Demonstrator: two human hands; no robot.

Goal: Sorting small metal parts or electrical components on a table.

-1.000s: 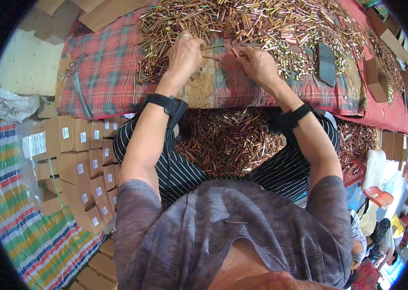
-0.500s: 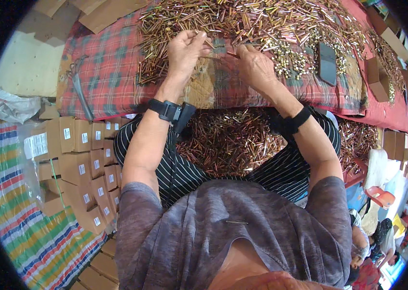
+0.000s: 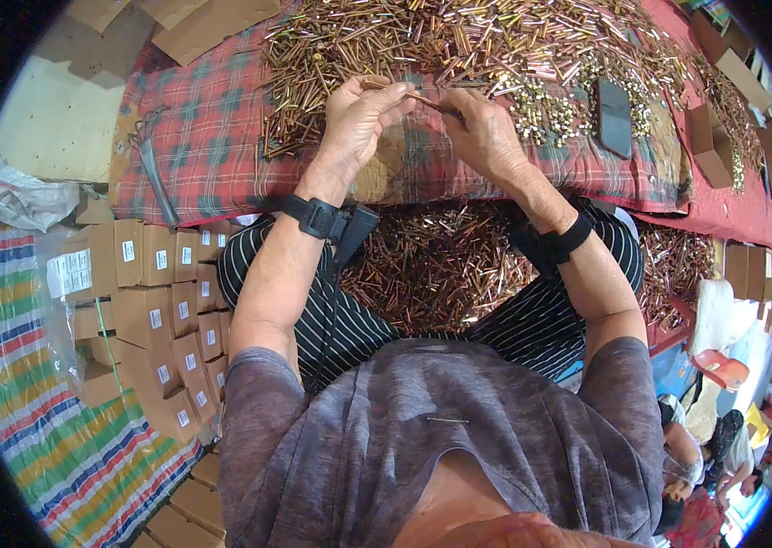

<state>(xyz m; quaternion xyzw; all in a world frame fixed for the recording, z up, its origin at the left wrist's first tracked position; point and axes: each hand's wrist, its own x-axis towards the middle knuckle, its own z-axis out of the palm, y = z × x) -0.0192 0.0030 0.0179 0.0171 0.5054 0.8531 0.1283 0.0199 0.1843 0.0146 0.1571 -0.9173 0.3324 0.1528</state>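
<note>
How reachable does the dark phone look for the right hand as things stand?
Probably yes: the phone lies to the right of the right hand, with only low, small metal pieces between, though that hand appears to hold a thin rod.

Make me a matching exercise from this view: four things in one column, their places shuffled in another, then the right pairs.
Things
1. slim rod
2. phone
3. grey metal tool
4. brown cartons

Places
A. with small brassy pieces on both sides
B. beside the striped sheet
C. between the left hand and right hand
D. left end of the plaid cloth

Pairs: 1-C, 2-A, 3-D, 4-B
</note>
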